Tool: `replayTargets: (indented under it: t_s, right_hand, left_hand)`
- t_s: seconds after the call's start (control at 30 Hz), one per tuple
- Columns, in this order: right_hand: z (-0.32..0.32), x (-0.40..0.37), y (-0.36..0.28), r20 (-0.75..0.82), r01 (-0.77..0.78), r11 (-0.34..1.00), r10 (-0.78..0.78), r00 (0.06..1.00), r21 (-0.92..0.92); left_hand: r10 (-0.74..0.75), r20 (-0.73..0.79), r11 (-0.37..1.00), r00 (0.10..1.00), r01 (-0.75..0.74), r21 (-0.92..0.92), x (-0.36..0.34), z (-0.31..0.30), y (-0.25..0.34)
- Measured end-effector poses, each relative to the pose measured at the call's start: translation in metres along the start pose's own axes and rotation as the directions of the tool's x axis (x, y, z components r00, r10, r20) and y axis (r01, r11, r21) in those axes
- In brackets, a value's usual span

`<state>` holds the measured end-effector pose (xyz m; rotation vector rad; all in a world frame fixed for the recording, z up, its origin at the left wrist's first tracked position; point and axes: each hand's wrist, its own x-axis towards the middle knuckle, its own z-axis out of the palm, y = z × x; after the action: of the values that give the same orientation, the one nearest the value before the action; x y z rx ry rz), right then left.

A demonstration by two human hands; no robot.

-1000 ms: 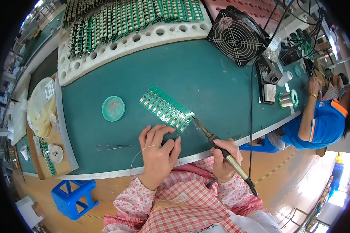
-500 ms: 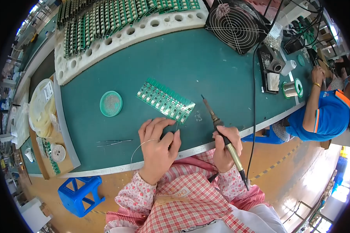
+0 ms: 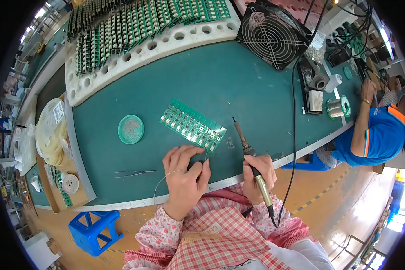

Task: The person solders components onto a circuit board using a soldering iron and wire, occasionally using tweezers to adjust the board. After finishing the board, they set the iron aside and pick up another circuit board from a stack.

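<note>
A green circuit board panel (image 3: 193, 125) lies on the green mat, its lower right corner near my left fingertips. My left hand (image 3: 184, 173) is closed on a thin solder wire (image 3: 161, 180), which loops back past the wrist. In my right hand (image 3: 259, 176) is a soldering iron (image 3: 251, 155), its tip pointing up and away, just right of the panel and apart from it. A round green dish (image 3: 131, 129) of small grey bits sits left of the panel. Tweezers (image 3: 135, 173) lie left of my left hand.
White foam (image 3: 117, 67) holds rows of boards (image 3: 135, 27) at the back. A fan (image 3: 274, 36), an iron stand (image 3: 311, 83) and a solder spool (image 3: 338, 107) stand right, with a black cable (image 3: 294, 112). A cardboard tray (image 3: 78, 191) is left; a co-worker (image 3: 380, 135) sits right.
The table and its objects sit slightly lower in view. My right hand has turned the iron a little more upright; my left hand keeps the wire by the panel.
</note>
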<state>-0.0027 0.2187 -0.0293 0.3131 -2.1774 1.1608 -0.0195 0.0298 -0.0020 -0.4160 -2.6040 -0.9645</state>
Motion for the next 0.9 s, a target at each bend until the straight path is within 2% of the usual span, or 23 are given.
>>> replayTargets:
  t_s: [0.17, 0.27, 0.33, 0.43, 0.5, 0.57, 0.6, 0.7, 0.9]
  right_hand:
    - [-0.001, 0.001, 0.0, 0.02, -0.005, 1.0, 0.005, 1.0, 0.022]
    - [-0.001, -0.006, -0.002, -0.033, -0.054, 0.994, 0.057, 0.998, 0.093]
    - [-0.002, -0.007, -0.006, -0.097, -0.289, 0.914, 0.328, 0.94, 0.285]
    - [-0.018, 0.007, -0.005, 0.011, -0.226, 0.949, 0.229, 0.973, 0.218]
    - [-0.026, 0.016, -0.003, 0.035, -0.223, 0.948, 0.221, 0.975, 0.228]
    - [-0.034, 0.029, -0.001, 0.134, -0.15, 0.968, 0.124, 0.983, 0.203]
    - [-0.034, 0.038, -0.002, 0.13, -0.118, 0.968, 0.09, 0.987, 0.222]
    - [-0.035, 0.06, -0.007, 0.246, -0.043, 0.986, 0.002, 0.969, 0.16]
    - [-0.016, 0.088, -0.009, 0.327, 0.104, 0.974, -0.168, 0.93, 0.204]
  left_hand:
    - [-0.008, -0.002, 1.0, 1.0, 0.008, 0.0, 0.0, 0.0, 0.0]
    - [-0.012, -0.016, 1.0, 1.0, 0.012, -0.005, 0.0, 0.001, -0.001]
    - [-0.01, -0.011, 1.0, 1.0, 0.01, -0.008, -0.001, 0.002, -0.001]
    - [-0.019, -0.026, 1.0, 0.999, 0.019, -0.002, -0.001, 0.003, 0.0]
    - [-0.027, -0.038, 1.0, 0.999, 0.027, 0.006, -0.002, 0.004, 0.0]
    - [-0.036, -0.05, 0.999, 0.998, 0.037, 0.011, -0.002, 0.006, 0.002]
    - [-0.039, -0.057, 0.999, 0.998, 0.04, 0.017, -0.003, 0.006, 0.003]
    - [-0.055, -0.069, 0.998, 0.996, 0.056, 0.022, -0.003, 0.008, 0.004]
    - [-0.072, -0.079, 0.997, 0.994, 0.073, 0.016, -0.004, 0.01, 0.003]
